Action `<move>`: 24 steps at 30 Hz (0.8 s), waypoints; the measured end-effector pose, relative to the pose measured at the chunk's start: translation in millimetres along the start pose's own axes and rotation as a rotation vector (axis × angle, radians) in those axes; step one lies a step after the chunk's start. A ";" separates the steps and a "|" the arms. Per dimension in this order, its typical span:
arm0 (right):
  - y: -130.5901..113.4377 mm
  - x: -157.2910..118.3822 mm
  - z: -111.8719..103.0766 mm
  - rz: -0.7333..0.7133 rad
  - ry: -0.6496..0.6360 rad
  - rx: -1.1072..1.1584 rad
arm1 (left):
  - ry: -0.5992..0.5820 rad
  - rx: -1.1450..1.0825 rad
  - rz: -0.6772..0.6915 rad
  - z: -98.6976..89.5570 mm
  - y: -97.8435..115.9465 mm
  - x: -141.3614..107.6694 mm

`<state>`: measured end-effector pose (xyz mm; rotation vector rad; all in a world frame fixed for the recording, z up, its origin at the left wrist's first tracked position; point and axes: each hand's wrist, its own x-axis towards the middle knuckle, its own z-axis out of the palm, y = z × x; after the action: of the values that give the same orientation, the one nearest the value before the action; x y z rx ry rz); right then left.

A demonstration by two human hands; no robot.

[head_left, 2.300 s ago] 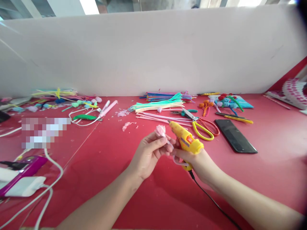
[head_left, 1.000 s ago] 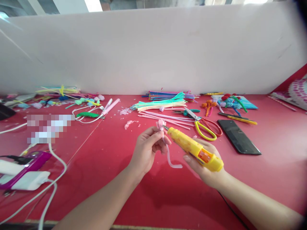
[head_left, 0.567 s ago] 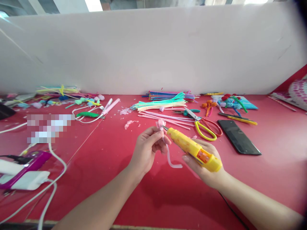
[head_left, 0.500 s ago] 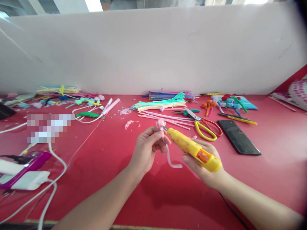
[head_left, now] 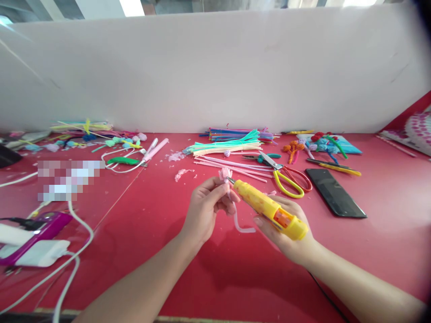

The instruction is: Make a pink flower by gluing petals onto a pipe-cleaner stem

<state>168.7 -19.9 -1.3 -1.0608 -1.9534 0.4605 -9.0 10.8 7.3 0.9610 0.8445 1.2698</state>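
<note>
A small pink flower (head_left: 225, 174) on a pale pink stem is pinched between the thumb and fingers of my left hand (head_left: 207, 204). Its stem (head_left: 237, 220) hangs down and curls to the right over the red table. My right hand (head_left: 286, 229) is wrapped round a yellow glue gun (head_left: 266, 204), whose metal tip points left and meets the underside of the flower or sits very close to it. A dark cord trails from below my right wrist.
Behind my hands lie pink pipe cleaners (head_left: 235, 168), scissors (head_left: 286, 179), teal pliers (head_left: 269, 158) and bundled pipe cleaners (head_left: 229, 146). A black phone (head_left: 335, 193) rests at right. White cables and a purple power strip (head_left: 50, 229) occupy the left. A pale partition (head_left: 215, 72) stands behind.
The rear of the glue gun and my right hand have shifted slightly left. The stem's free end has moved up a little. My left hand keeps its hold on the flower.
</note>
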 end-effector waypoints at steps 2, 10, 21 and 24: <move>-0.4 -0.5 0.8 0.029 0.003 0.013 | 0.008 0.072 0.040 -1.2 1.7 0.5; 5.8 4.1 2.4 0.192 0.068 0.020 | 0.114 0.199 0.145 -11.5 6.8 9.2; 12.0 -1.7 26.0 0.179 -0.499 -0.158 | -0.111 0.157 -0.004 -2.6 2.1 4.3; 14.3 2.8 19.4 0.091 -0.462 -0.199 | -0.158 0.167 -0.056 -1.1 -2.1 2.9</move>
<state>159.3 -8.1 -20.3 -1.2562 -2.4024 0.6124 -8.9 13.7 4.9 1.1475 0.8569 1.0726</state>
